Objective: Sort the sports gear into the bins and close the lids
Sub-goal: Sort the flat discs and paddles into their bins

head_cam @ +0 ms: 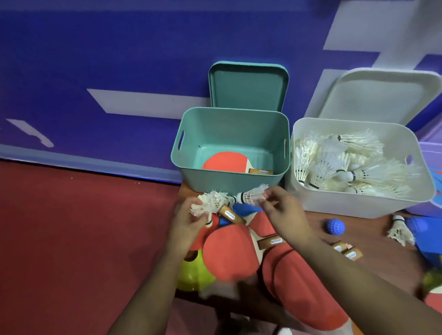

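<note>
As left hand clamps frayed shuttlecock and right hand pinches banded shuttlecock, forearms half-cover paddles

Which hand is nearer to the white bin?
Right: the right hand is close beside the white bin; the left hand lies farther away, before the teal bin.

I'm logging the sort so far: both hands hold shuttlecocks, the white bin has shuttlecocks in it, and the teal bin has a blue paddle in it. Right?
Not quite: the head view shows the paddle in the teal bin is red, not blue. The rest stands: the left hand and right hand hold shuttlecocks, and the white bin has a pile of shuttlecocks in it.
</note>
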Available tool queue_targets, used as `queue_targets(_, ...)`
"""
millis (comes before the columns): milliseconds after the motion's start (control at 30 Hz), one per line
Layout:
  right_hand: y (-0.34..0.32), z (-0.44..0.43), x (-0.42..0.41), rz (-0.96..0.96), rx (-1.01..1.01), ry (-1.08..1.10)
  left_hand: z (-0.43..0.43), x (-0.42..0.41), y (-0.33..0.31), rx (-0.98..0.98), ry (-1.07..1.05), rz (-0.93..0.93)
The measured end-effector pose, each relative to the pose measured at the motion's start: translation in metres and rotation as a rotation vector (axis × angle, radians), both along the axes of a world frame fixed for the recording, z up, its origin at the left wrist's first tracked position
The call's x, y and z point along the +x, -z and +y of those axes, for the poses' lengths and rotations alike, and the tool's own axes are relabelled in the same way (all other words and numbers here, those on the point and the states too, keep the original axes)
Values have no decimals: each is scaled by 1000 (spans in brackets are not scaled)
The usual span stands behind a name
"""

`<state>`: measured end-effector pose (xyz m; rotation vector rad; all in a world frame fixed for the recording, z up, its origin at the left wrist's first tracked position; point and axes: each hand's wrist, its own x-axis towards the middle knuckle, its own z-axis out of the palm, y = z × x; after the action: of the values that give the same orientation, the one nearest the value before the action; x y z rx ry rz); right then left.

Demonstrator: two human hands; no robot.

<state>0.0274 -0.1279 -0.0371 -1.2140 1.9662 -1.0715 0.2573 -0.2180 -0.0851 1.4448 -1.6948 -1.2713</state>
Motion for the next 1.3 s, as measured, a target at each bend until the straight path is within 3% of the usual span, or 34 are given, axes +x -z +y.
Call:
queue_targets(100,-21,4,4,-103,-18,-101,21,-5,-15,26,64,41)
queue_targets(267,-30,16,14,-21,49,-312,48,-8,-30,-64,199,-48)
queue_targets(367,-28,25,27,-96,82,-398,65,-11,-37,37,264,17)
queue_targets(567,-27,18,51,-158,76,-376,63,1,-33,184,284,125)
queue_targets(667,-29,2,56,-173,26,-224,45,15,-26,243,189,157)
queue_targets(733,-21,-15,55,-58,48,-98,27,30,-16,231,138,168)
queue_targets(867,21,-51,61,239,289,-44,-16,63,1,260,133,133)
queue_targets(1167,83,-105,99,504,549,112,-83,90,36,323,271,20)
queue_targets(1300,87,-105,102,529,483,176,-93,92,47,348,314,-28)
